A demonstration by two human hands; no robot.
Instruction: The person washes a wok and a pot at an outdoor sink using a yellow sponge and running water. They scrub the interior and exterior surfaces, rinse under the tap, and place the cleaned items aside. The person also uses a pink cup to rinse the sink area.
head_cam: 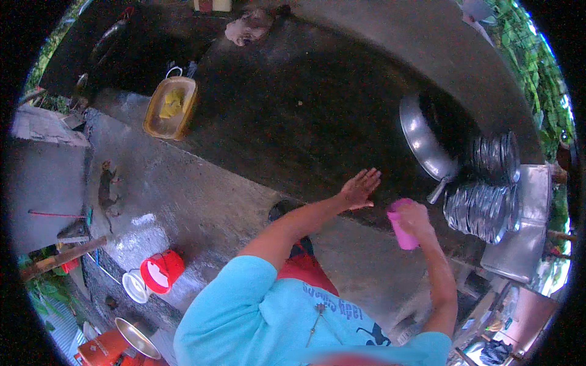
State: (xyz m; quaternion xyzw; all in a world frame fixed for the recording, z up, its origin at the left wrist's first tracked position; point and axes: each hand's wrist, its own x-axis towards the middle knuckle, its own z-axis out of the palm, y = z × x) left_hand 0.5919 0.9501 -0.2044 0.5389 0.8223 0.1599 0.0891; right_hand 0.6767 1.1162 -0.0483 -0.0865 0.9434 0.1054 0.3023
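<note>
My right hand point(415, 219) is closed around a pink plastic mug point(404, 238), held tilted near the edge where the dark floor meets the lighter strip. To its left, my left hand point(360, 188) reaches out over the dark floor point(293, 128), fingers extended and nothing in it. Right of the mug, several steel plates point(478, 212) stand on edge in a packed row. A second group of plates point(494, 158) is behind them. A large steel basin point(423, 142) stands tilted beside the plates, with a metal handle-like piece point(438, 190) near its lower rim.
A yellowish plastic tub point(149, 123) with yellow pieces inside sits at upper left. A small animal point(108, 190) lies on the concrete. Red point(176, 270) and white point(132, 295) buckets stand lower left, near a metal bowl point(137, 337). A crumpled cloth point(249, 28) lies at the top.
</note>
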